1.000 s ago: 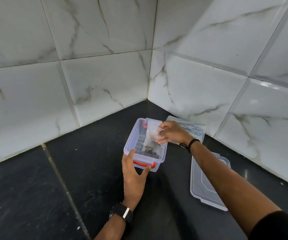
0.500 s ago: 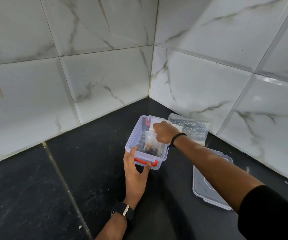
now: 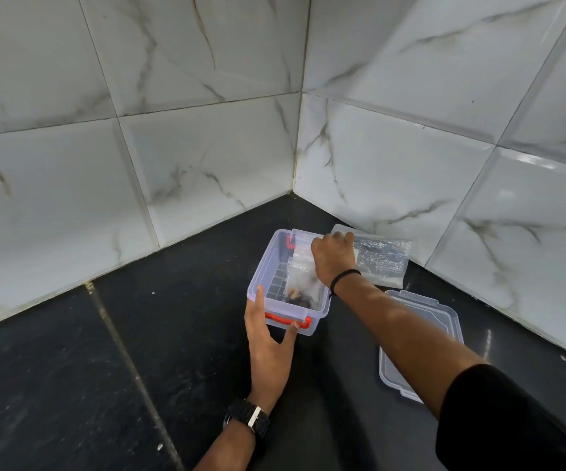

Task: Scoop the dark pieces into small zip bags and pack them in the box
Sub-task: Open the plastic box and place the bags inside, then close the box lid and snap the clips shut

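White tiles meet over the black surface. My left hand rests flat on the clear box. My right hand pinches a small bag with dark pieces inside.

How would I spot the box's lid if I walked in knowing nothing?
Start at the corner where the two marble-tiled walls meet the black counter. The open clear box with red clasps sits just in front; the lid lies flat to its right, past the reaching arm. It is clear, shallow and holds nothing.
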`<state>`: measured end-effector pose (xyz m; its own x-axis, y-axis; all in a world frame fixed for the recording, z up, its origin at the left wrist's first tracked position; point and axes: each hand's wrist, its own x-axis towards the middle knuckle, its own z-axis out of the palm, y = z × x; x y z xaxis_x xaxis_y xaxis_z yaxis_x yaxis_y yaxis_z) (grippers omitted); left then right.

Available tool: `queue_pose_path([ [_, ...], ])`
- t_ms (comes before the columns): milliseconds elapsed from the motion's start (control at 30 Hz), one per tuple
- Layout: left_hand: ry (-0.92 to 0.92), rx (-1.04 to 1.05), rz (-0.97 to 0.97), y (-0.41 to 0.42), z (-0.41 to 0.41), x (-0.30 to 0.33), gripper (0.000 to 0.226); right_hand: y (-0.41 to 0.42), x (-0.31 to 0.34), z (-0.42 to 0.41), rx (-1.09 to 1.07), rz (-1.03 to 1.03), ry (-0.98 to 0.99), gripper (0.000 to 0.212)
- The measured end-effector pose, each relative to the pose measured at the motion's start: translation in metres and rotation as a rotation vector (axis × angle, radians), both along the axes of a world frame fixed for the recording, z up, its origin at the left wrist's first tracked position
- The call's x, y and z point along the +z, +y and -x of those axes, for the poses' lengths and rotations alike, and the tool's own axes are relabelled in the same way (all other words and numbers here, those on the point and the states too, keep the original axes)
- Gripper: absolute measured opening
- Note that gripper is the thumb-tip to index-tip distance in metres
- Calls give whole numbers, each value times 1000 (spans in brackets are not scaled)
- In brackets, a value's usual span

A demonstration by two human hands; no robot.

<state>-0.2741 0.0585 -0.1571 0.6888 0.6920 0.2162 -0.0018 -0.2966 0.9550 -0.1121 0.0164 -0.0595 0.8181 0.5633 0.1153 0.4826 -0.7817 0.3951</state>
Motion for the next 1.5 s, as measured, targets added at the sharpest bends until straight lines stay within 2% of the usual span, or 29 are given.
queue_pose_path([
  [100,19,34,-47,0,3,1,93,-11,3,0,-17,-220,70,36],
  [233,72,72,-6,-17,17,12,95,-49,13,15,-16,-634,288,35],
  [333,-13,113,-75,-37,28,17,88,-86,10,34,-74,-841,423,28],
  [433,-99,73,-150,-64,35,16,63,-124,2,55,-165,-912,506,26],
  [567,-72,-218,-96,-103,35,14,47,-178,-23,74,-311,-946,452,23],
  [667,138,-439,5,-119,19,7,55,-205,-45,83,-426,-859,403,35],
  [767,323,-494,116,-125,1,10,69,-218,-59,90,-472,-724,384,55],
  [933,389,-521,409,-128,-19,28,68,-219,-82,96,-489,-624,442,67],
  [1000,407,-500,526,-126,-25,31,62,-218,-85,99,-477,-646,404,65],
  [1133,463,-612,736,-115,-27,36,13,-222,-78,101,-463,-805,407,56],
  [1233,425,-733,848,-112,-24,42,14,-221,-70,106,-451,-958,513,55],
  [1333,273,-818,1035,-116,-20,50,18,-219,-61,111,-484,-1112,651,50],
  [1400,201,-872,992,-119,-16,58,23,-218,-49,114,-495,-1296,752,46],
  [1500,124,-893,688,-124,-12,72,29,-214,-21,118,-401,-1659,912,48],
])
